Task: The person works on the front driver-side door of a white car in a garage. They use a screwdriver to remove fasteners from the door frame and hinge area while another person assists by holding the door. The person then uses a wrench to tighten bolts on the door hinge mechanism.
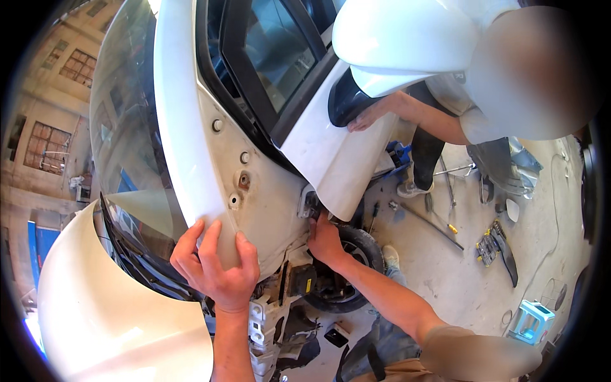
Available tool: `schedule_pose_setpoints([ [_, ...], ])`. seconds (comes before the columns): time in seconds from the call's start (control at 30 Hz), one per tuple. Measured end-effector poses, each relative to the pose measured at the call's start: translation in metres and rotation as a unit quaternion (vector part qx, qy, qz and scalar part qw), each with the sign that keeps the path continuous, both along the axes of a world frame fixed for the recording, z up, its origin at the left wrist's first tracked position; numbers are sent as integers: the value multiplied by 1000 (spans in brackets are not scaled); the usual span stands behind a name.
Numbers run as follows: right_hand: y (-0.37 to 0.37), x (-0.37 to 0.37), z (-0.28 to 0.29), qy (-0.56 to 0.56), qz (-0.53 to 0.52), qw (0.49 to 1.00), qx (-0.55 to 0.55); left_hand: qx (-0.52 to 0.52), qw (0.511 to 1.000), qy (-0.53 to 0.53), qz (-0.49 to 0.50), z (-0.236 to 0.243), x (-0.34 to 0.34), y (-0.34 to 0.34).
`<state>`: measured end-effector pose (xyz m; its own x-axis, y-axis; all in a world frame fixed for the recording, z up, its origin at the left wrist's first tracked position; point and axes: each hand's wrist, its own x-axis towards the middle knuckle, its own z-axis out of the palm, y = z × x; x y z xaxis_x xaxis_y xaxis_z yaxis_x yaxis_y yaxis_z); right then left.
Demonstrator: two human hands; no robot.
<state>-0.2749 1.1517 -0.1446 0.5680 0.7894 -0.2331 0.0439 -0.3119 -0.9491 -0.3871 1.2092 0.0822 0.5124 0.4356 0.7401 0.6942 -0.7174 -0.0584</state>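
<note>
Two bare hands were at work in my feed from the head camera, both on the side of a car body. The left hand [219, 270] had its fingers spread apart, fingertips resting around the lower end of the white windscreen pillar [172, 108]. Its palm closed on nothing. The right hand [326, 242] reached in under the lower front corner of the white door [324, 153], beside a metal bracket [308, 202]; its fingertips were hidden from me, so I could not tell whether they gripped anything.

Between the hands and the door's front edge I saw the bare body panel [273, 191], dusty, with a row of round fittings and holes. Below the right hand sat the wheel [371, 254]. Left of the left hand, the pale hood [127, 305] curved away from the foot of the windscreen [124, 114].

Farther out, near the door's window corner, a co-worker's hand [371, 114] was at the dark base of a white side mirror [407, 32]. Beyond the door's lower edge, the floor [439, 274] carried scattered tools, a dark bar [439, 229], a curved black piece [506, 254] and, farther right, a light-blue stool [531, 321].
</note>
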Motion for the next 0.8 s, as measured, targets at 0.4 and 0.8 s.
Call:
schedule_pose_setpoints([
  [0.4,-8,-4,-3,54,-16,997,48,4,1000,5,3,0,2,-1],
  [0.8,5,0,-18,11,-8,999,50,-8,1000,-1,3,-1,2,-1],
])
